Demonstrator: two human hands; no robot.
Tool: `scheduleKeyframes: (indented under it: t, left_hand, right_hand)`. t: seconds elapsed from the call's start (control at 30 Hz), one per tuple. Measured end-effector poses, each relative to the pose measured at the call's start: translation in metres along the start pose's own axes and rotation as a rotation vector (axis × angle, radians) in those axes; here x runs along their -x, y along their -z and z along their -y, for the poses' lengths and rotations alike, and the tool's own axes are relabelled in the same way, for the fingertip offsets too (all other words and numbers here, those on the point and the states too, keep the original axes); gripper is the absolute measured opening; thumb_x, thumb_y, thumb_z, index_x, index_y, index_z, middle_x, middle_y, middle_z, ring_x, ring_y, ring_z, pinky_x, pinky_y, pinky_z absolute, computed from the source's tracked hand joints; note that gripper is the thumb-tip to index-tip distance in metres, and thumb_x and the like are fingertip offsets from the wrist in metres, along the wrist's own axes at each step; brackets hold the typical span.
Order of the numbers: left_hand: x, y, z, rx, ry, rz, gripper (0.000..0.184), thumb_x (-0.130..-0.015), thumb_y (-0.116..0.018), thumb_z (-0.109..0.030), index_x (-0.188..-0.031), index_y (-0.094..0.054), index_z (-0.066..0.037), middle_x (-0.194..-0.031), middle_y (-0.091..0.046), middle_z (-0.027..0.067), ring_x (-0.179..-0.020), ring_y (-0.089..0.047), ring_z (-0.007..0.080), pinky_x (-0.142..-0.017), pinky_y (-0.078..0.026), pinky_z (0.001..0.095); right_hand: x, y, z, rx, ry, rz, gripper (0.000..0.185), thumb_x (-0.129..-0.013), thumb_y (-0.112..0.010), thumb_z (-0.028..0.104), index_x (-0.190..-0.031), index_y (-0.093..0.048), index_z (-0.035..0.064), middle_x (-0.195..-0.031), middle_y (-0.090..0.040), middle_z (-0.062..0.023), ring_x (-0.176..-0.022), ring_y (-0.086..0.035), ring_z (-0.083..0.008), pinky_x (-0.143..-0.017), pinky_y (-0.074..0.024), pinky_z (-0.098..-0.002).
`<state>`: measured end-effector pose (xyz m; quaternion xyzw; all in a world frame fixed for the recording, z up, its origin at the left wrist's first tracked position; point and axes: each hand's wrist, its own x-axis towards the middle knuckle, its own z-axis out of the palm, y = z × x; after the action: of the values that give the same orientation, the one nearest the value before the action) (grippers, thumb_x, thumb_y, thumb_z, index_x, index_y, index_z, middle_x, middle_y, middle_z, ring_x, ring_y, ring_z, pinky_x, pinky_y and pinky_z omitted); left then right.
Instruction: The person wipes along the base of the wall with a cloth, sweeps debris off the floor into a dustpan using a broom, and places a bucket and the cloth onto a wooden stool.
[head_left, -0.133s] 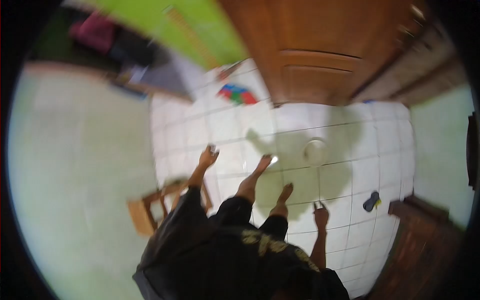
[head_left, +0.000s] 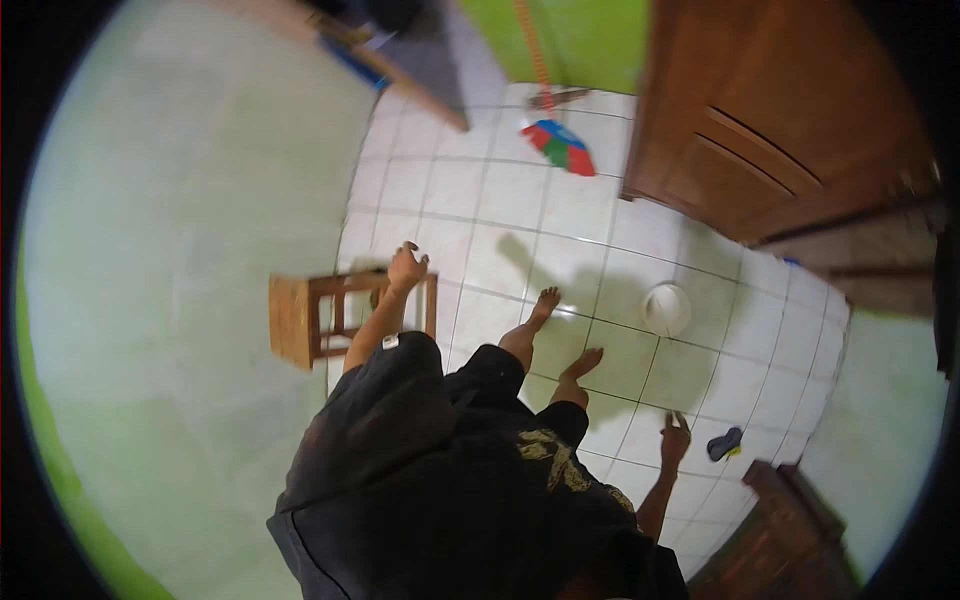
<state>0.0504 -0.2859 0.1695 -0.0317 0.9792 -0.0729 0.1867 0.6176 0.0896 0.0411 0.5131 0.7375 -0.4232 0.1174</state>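
Observation:
My left hand point(head_left: 407, 268) hangs at the left with its fingers apart and nothing visible in them. It is seen against the right part of a wooden stool point(head_left: 292, 322); whether they touch I cannot tell. Lower right, my right hand point(head_left: 676, 442) hangs over the tiled floor with fingers spread, holding nothing. Close to it lies a dark grey and yellow item point(head_left: 724, 444). A round white container point(head_left: 666, 309) stands on the tiles ahead of my bare feet.
A red, blue and green broom head point(head_left: 558, 147) with an orange striped handle rests near the green wall point(head_left: 595, 40). Brown wooden doors point(head_left: 770, 110) are at the upper right. Dark carved furniture point(head_left: 780, 545) stands lower right, and a pale wall point(head_left: 150, 270) is on the left.
The camera view has turned, so the room appears rotated and shifted. In the view, my left hand is now higher and overlaps the stool; my right hand appears farther right.

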Motion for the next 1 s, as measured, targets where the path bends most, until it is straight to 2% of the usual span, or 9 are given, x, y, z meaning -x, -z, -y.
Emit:
scheduleKeyframes:
  t: [0.03,0.1,0.3,0.4,0.53,0.57,0.67,0.9,1.0]
  left_hand:
    - [0.007,0.0,0.015,0.009,0.109,0.031,0.042,-0.075,-0.064,-0.035,-0.106,-0.05,-0.01,-0.107,-0.054,0.0144,-0.104,-0.051,0.0329,-0.085,-0.043,0.0422]
    - [-0.063,-0.023,0.038,0.171,0.212,-0.329,0.044,-0.075,-0.064,-0.036,-0.106,-0.051,-0.008,-0.112,-0.051,0.0148,-0.108,-0.048,0.0326,-0.087,-0.042,0.0433]
    - [0.039,-0.059,0.258,0.322,0.679,-0.356,0.052,-0.071,-0.066,-0.039,-0.11,-0.049,-0.007,-0.114,-0.044,0.0185,-0.11,-0.043,0.0378,-0.088,-0.039,0.0484]
    - [0.041,-0.088,0.332,0.31,0.719,-0.363,0.052,-0.072,-0.067,-0.038,-0.11,-0.048,-0.008,-0.114,-0.045,0.0186,-0.108,-0.045,0.0366,-0.088,-0.04,0.0459]
    - [0.064,-0.132,0.431,0.496,0.782,-0.353,0.048,-0.076,-0.064,-0.035,-0.11,-0.047,-0.006,-0.111,-0.048,0.02,-0.104,-0.047,0.037,-0.086,-0.041,0.0439]
    - [0.066,-0.151,0.458,0.603,0.825,-0.35,0.048,-0.076,-0.064,-0.035,-0.11,-0.047,-0.006,-0.11,-0.048,0.0204,-0.104,-0.047,0.0369,-0.085,-0.041,0.0433]
    - [0.07,-0.205,0.509,0.99,0.932,-0.282,0.042,-0.083,-0.058,-0.036,-0.108,-0.046,-0.005,-0.097,-0.056,0.0208,-0.091,-0.056,0.0313,-0.079,-0.043,0.0399]
    - [0.092,-0.201,0.517,1.079,0.393,0.099,0.031,-0.084,-0.055,-0.033,-0.101,-0.051,-0.007,-0.092,-0.062,0.0163,-0.086,-0.06,0.0299,-0.077,-0.046,0.038]
    - [0.105,-0.23,0.519,0.946,0.43,0.228,0.032,-0.083,-0.056,-0.033,-0.101,-0.052,-0.006,-0.093,-0.062,0.0173,-0.088,-0.06,0.0312,-0.077,-0.047,0.0392]
  right_hand:
    - [-0.002,0.03,-0.014,-0.022,-0.016,0.022,0.045,-0.086,-0.052,0.041,-0.086,-0.065,-0.0024,-0.06,-0.063,-0.0127,-0.058,-0.061,-0.0193,-0.068,-0.0455,-0.0307]
    - [-0.123,0.029,0.052,0.016,0.11,-0.196,0.045,-0.086,-0.054,0.04,-0.096,-0.063,-0.0023,-0.059,-0.062,-0.0136,-0.056,-0.061,-0.0191,-0.064,-0.0461,-0.0314]
    - [-0.102,0.014,0.181,0.076,0.178,-0.026,0.046,-0.085,-0.057,0.037,-0.103,-0.059,-0.0054,-0.061,-0.06,-0.0076,-0.055,-0.053,-0.0115,-0.055,-0.0427,-0.0255]
    - [-0.159,-0.084,0.248,-0.019,0.626,-0.012,0.044,-0.085,-0.059,0.032,-0.108,-0.058,-0.0046,-0.066,-0.059,-0.0072,-0.058,-0.049,-0.0092,-0.053,-0.0398,-0.0244]
    - [-0.096,-0.214,0.412,0.021,0.55,0.23,0.041,-0.085,-0.06,0.032,-0.113,-0.057,0.0018,-0.058,-0.052,0.0001,-0.05,-0.039,-0.0044,-0.046,-0.0306,-0.0207]
    - [-0.072,-0.248,0.45,0.016,0.535,0.332,0.039,-0.085,-0.061,0.025,-0.114,-0.056,0.0013,-0.058,-0.053,-0.0018,-0.056,-0.047,-0.0076,-0.055,-0.0382,-0.023]
    - [-0.016,-0.365,0.525,-0.016,0.589,0.54,0.04,-0.085,-0.061,0.024,-0.117,-0.054,0.0008,-0.056,-0.05,0.0011,-0.054,-0.042,-0.0045,-0.053,-0.0347,-0.0203]
    - [0.127,-0.528,0.647,0.038,0.839,0.719,0.045,-0.087,-0.058,0.024,-0.125,-0.045,0.0038,-0.064,-0.053,-0.0013,-0.057,-0.044,-0.0058,-0.056,-0.0384,-0.021]
    - [0.14,-0.563,0.666,0.022,0.908,0.673,0.047,-0.088,-0.057,0.021,-0.129,-0.041,0.0042,-0.08,-0.056,-0.0058,-0.07,-0.049,-0.0098,-0.062,-0.0428,-0.0224]
